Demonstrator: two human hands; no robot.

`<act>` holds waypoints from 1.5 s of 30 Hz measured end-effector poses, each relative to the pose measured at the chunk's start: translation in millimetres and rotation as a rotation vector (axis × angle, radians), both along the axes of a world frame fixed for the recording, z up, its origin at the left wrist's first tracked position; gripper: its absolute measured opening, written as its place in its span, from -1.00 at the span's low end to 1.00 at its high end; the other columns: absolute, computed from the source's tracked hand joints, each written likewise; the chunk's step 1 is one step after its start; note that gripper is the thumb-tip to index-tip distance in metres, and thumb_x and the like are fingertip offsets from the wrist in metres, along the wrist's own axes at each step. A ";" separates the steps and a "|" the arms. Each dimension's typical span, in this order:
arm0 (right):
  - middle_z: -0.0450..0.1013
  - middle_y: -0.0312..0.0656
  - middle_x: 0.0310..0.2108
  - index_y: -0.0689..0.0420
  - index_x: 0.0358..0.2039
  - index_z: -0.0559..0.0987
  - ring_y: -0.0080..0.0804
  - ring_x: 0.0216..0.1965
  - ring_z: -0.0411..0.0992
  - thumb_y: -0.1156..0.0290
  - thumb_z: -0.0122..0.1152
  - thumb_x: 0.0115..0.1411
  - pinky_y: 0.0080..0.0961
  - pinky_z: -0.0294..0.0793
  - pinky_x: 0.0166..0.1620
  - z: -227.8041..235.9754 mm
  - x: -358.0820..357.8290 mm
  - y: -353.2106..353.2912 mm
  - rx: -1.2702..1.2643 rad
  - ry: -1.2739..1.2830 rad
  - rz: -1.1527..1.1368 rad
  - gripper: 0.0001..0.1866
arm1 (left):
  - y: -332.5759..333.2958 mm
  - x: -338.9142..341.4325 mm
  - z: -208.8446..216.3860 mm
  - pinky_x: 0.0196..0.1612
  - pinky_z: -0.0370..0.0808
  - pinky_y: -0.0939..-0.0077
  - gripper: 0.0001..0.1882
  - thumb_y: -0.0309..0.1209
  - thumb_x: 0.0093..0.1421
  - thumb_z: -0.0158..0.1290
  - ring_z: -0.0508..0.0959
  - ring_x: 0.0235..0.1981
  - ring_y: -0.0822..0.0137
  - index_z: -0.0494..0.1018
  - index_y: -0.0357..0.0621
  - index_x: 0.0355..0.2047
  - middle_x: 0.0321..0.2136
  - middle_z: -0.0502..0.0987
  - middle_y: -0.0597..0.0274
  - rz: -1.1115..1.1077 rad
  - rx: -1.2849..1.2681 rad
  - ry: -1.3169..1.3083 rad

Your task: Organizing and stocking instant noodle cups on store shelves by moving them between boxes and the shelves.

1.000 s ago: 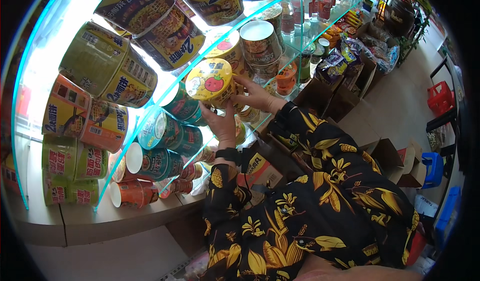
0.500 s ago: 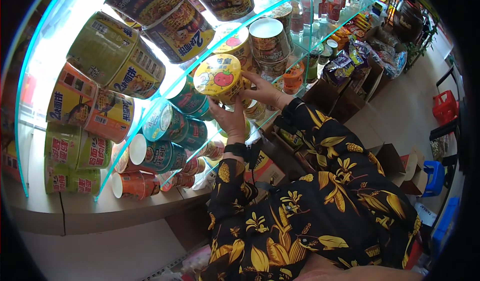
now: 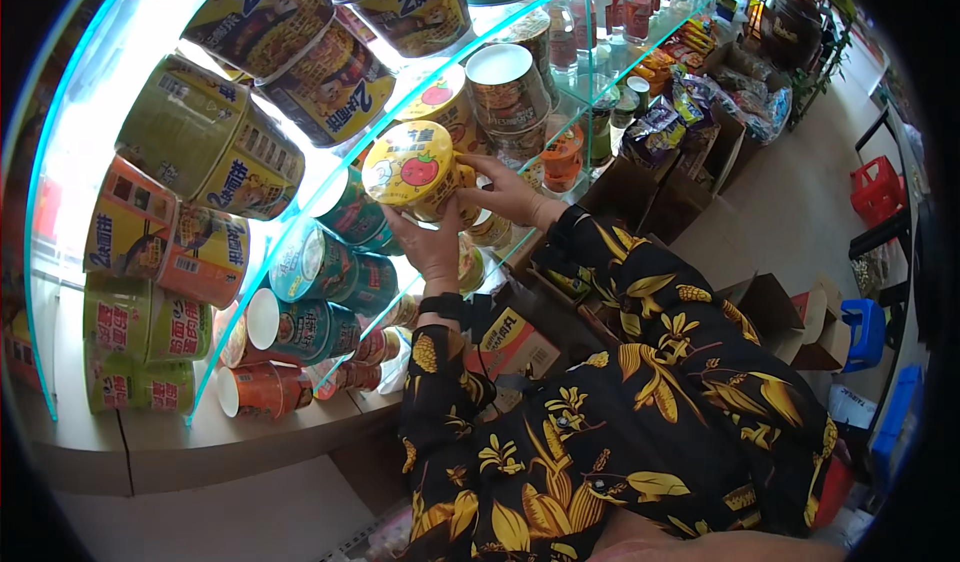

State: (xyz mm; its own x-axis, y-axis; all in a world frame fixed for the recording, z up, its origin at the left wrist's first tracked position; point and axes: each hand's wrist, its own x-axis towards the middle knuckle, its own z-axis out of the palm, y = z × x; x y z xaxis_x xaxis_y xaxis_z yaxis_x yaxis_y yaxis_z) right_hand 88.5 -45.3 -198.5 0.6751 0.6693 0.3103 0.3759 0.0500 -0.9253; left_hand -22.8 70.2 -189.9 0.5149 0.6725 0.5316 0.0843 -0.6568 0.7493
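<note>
Between both hands is a yellow instant noodle cup (image 3: 408,165), its lid marked with a red tomato picture. My left hand (image 3: 432,245) is closed on the cup's near lower side. On its right side, the fingers of my right hand (image 3: 508,194) press against the wall of the cup. A similar yellow cup (image 3: 443,94) stands on the glass shelf just behind. Close by are a white-topped cup (image 3: 503,82) to the right and teal noodle cups (image 3: 350,202) to the left of my left hand.
Glass shelf edges (image 3: 480,45) run across the display beside my hands. Large noodle tubs (image 3: 200,132) are stacked at left. Cardboard boxes (image 3: 690,182) with snack bags stand on the floor at right, near a red stool (image 3: 877,190) and a blue stool (image 3: 860,334).
The whole view has shifted, so the shelves and the held cup sit a little lower and further left in the picture. Both hands keep their hold on the cup.
</note>
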 end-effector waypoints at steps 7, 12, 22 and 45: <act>0.23 -0.02 0.07 0.19 0.14 0.26 -0.30 0.10 0.20 0.17 0.18 0.12 -0.44 0.25 0.09 -10.9 0.4 -4.4 -0.030 -0.232 -0.032 -0.37 | 13.2 12.0 4.7 0.12 0.27 0.32 0.20 -0.25 -0.23 0.38 0.26 0.13 0.13 -0.28 -0.21 0.21 0.08 0.20 -0.06 -0.188 -0.138 -0.030; 0.30 0.03 0.03 0.18 0.09 0.33 -0.20 0.04 0.32 0.18 0.17 0.08 -0.39 0.33 0.03 -1.1 5.4 -15.2 -0.029 -0.103 -0.069 -0.41 | 20.6 13.2 -2.0 0.12 0.24 0.32 0.20 -0.31 -0.21 0.37 0.22 0.12 0.18 -0.37 -0.10 0.18 0.09 0.15 -0.01 -0.203 -0.164 -0.071; 0.40 -0.07 -0.11 0.22 0.11 0.28 -0.39 -0.08 0.40 0.36 0.10 0.15 -0.51 0.40 -0.02 12.9 25.5 -33.9 -0.010 0.050 -0.123 -0.48 | 20.4 16.0 -7.1 0.13 0.24 0.28 0.23 -0.26 -0.23 0.38 0.22 0.14 0.11 -0.38 -0.06 0.19 0.10 0.14 -0.03 -0.127 -0.089 -0.046; 0.36 0.06 -0.03 0.15 0.15 0.21 -0.17 -0.07 0.42 0.26 0.13 0.09 -0.39 0.41 -0.04 49.8 32.5 4.4 -0.175 -0.280 -0.221 -0.38 | -1.7 -92.4 -9.2 0.12 0.27 0.34 -0.06 -0.51 -0.22 0.35 0.30 0.06 0.23 -0.02 -0.25 0.11 0.04 0.22 0.04 -0.286 -0.452 -0.296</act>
